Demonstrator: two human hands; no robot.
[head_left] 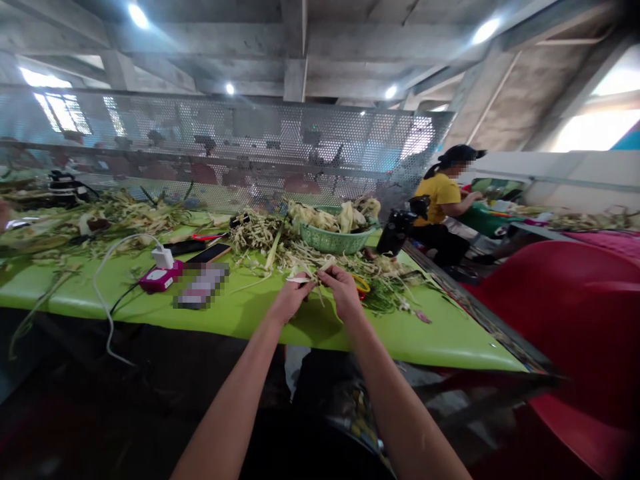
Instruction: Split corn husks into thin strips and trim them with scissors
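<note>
My left hand (290, 300) and my right hand (345, 291) meet over the front part of a green-covered table (415, 343). Between their pinched fingertips are pale leaf strips (299, 280), husk-like and thin, with loose ends sticking out. Both hands grip the same small bundle; how the strips cross there is too small to tell. Just behind them stands a green plastic basket (333, 243) heaped with pale yellowish husks (346, 217). A yellow ring-shaped thing (362, 285), partly hidden, lies beside my right hand among green stalks (383, 297).
Left of my hands lie a purple power socket (161, 276) with a white plug and cable, a dark phone (209, 253) and a blurred-out item (201, 287). A black object (393, 233) stands right of the basket. A co-worker (443, 200) sits beyond a red chair (575, 300).
</note>
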